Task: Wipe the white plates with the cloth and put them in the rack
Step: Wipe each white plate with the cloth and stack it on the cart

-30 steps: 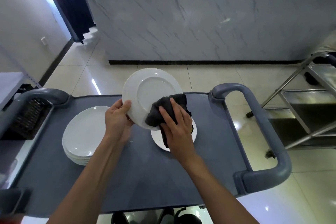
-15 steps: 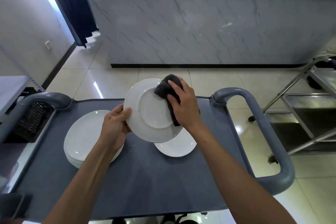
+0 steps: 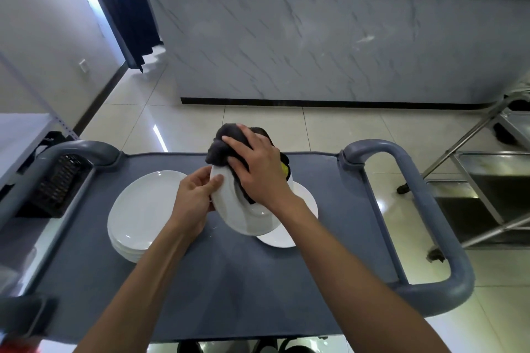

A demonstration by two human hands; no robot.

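Note:
My left hand (image 3: 195, 198) grips the left rim of a white plate (image 3: 232, 209) held tilted above the grey cart top (image 3: 258, 281), its underside toward me. My right hand (image 3: 258, 169) presses a dark grey cloth (image 3: 220, 146) against the plate's upper part, fingers spread over the cloth. A bit of yellow shows at the cloth's right edge. Under the held plate another white plate (image 3: 289, 235) lies flat on the cart. A stack of white plates (image 3: 143, 215) sits to the left.
A black slotted rack (image 3: 57, 183) hangs at the cart's left end beside a grey handle (image 3: 83, 149). The right handle (image 3: 424, 209) loops round the cart's right end. A steel trolley (image 3: 487, 180) stands to the right, a marble counter (image 3: 329, 46) ahead.
The plate has turned more edge-on and dropped slightly. My right hand slid the cloth from the lower right of the plate up over its top edge.

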